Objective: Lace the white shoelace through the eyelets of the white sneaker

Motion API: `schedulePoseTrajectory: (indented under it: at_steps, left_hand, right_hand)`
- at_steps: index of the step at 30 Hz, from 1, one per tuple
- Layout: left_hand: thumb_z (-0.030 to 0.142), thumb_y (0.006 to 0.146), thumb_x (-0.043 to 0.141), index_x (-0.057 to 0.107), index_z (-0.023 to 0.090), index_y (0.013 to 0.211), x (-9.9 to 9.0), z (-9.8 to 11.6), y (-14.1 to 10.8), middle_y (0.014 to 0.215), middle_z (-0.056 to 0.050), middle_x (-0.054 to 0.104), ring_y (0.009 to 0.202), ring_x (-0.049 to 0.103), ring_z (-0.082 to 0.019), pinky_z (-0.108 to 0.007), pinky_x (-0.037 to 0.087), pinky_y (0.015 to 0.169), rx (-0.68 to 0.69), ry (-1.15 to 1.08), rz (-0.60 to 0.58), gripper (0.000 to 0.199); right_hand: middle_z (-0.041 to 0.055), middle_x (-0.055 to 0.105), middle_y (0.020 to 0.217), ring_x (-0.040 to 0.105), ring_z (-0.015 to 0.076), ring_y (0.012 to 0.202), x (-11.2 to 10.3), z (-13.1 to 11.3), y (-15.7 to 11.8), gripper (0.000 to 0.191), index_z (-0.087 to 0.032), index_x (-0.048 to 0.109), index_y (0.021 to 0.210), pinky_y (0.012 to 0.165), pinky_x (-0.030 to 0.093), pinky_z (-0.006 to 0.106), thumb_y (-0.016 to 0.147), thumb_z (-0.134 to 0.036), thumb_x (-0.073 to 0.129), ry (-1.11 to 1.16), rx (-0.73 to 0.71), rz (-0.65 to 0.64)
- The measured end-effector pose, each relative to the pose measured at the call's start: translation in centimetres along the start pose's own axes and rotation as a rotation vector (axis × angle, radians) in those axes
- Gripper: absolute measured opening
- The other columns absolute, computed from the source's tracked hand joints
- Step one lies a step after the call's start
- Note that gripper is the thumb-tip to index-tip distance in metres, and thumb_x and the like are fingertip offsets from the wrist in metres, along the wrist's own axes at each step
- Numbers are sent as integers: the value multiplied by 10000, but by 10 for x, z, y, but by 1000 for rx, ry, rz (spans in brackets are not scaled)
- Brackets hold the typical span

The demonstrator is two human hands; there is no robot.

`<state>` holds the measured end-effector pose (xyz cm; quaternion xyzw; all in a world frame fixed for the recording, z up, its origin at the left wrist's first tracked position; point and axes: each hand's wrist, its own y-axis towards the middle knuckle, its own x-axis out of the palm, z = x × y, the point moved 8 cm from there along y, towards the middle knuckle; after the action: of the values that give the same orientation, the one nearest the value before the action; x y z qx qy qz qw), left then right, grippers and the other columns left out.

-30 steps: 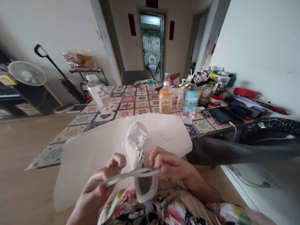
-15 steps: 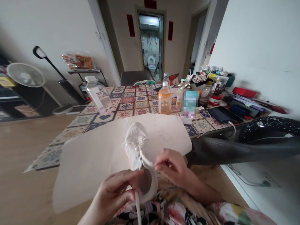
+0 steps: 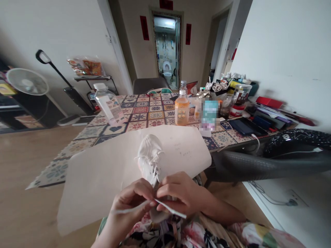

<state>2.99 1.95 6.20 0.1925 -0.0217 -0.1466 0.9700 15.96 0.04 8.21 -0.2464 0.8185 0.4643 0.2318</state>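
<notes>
Head | paper over patterned tablecloth | fan far left | left hand, right hand pinching lace

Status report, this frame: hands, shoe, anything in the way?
Left hand pinching white lace; right hand close beside it, grip unclear. White shoe toe-away, front over white sheet. Hands cover much of its opening; orange bottle beyond sheet, apart from hands.

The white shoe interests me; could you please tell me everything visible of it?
The white shoe looks smooth, material uncertain. Top up, its rounded toe points toward the patterned table, over white paper. Laces cross its front. The left hand pinches a white strand above its rear, which it and the right hand largely hide.
</notes>
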Motion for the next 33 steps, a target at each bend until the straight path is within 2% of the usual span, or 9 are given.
schedulePoseTrajectory:
  at_steps: [4,9,12,15,18,22,25,28,33]
  left_hand:
    - [216,805,762,715,204,715,9,10,1,691,-32,678,638,645,-160,-226,525,589,80,60,-90,102]
    - [126,821,722,692,223,747,12,8,-4,691,-5,671,635,637,-149,-218,502,586,86,85,-143,126]
    - [105,830,703,685,234,778,7,8,-6,743,-2,677,676,648,-151,-225,512,624,104,98,-104,140]
    - [88,833,689,674,241,801,5,10,-7,750,7,667,689,640,-148,-225,508,643,136,139,-97,157]
    - [65,830,680,664,236,795,3,12,-8,732,14,647,686,624,-140,-218,495,646,178,212,-101,174]
    - [78,835,676,645,235,791,2,9,-8,762,8,659,705,633,-152,-234,508,665,171,219,-80,166]
    - [97,823,697,657,236,770,0,8,-6,749,3,683,700,653,-161,-231,521,655,150,204,-33,154]
    - [134,801,732,678,236,742,-2,10,-4,725,2,698,682,665,-159,-212,529,632,121,177,32,130]
    - [264,784,786,714,220,707,-2,9,-1,657,-9,695,603,654,-159,-216,530,571,45,91,55,115]
  right_hand:
    - [31,680,794,640,171,730,-13,-7,2,182,-232,593,865,689,531,288,975,-270,453,110,15,130]
    - [-11,622,692,579,125,609,-25,6,-6,102,-203,605,789,572,470,225,888,-226,604,193,198,364]
    - [-8,618,742,549,109,603,-18,10,-5,65,-200,624,897,554,440,202,890,-264,618,200,270,264]
    - [41,651,876,601,143,750,-14,2,0,124,-188,627,995,690,492,239,891,-235,577,157,190,151]
    - [65,658,922,630,168,847,-13,-3,3,146,-183,629,944,760,512,260,840,-144,534,129,128,114]
    - [58,665,923,644,154,828,-8,-1,5,134,-194,606,870,748,519,241,818,-99,527,118,129,98]
    - [61,683,916,653,164,839,-5,-1,4,29,-201,590,876,741,516,250,896,-189,572,32,100,97]
    - [62,702,907,655,167,796,-8,-5,2,98,-207,581,978,699,501,258,955,-301,568,-76,15,162]
    - [41,695,867,605,142,675,-7,-15,-4,131,-242,591,1034,601,447,263,998,-302,481,-232,-154,216]
